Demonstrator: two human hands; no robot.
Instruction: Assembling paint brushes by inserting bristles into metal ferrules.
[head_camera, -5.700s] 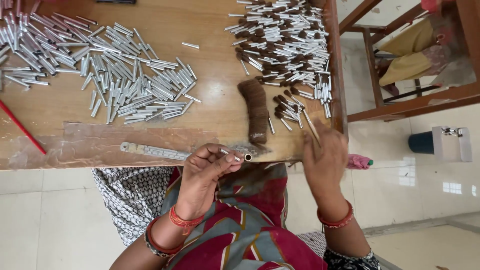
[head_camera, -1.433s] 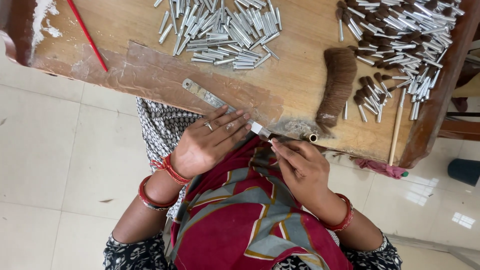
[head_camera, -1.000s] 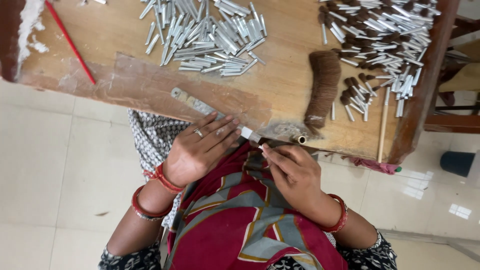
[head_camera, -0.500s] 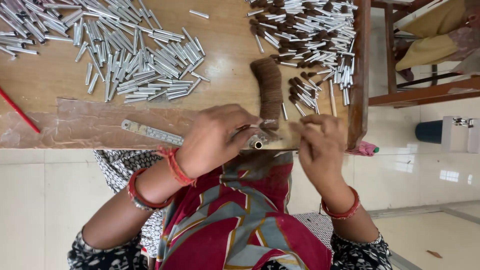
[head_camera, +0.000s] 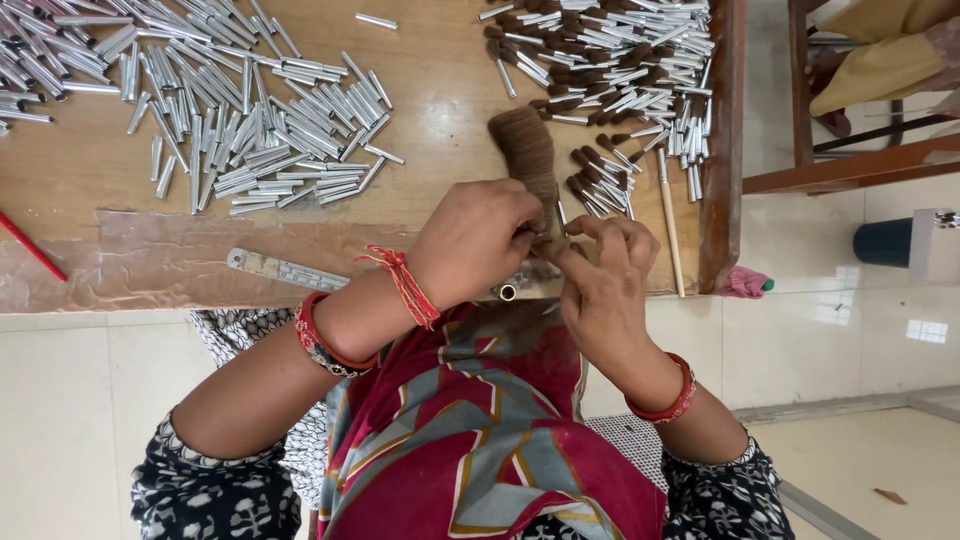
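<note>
My left hand (head_camera: 478, 240) rests on the near end of a brown hair bundle (head_camera: 524, 150) lying on the wooden table (head_camera: 440, 110), its fingers closed on the hair. My right hand (head_camera: 600, 280) meets it from the right, fingertips pinching the same tuft. The open end of a small silver metal tube (head_camera: 508, 292) shows just under my left hand at the table's front edge; I cannot tell whether the hand holds it. Both wrists wear red bangles.
A large heap of bare silver tubes (head_camera: 250, 120) covers the table's left. Tubes filled with brown hair (head_camera: 620, 60) lie at the back right. A metal ruler (head_camera: 285, 270), a thin wooden stick (head_camera: 670, 220) and a red pencil (head_camera: 30, 250) lie nearby. A wooden chair frame (head_camera: 850, 165) stands to the right.
Both hands have come up from over my lap to the table's front edge and closed on the end of the hair bundle. The view has swung back square to the table.
</note>
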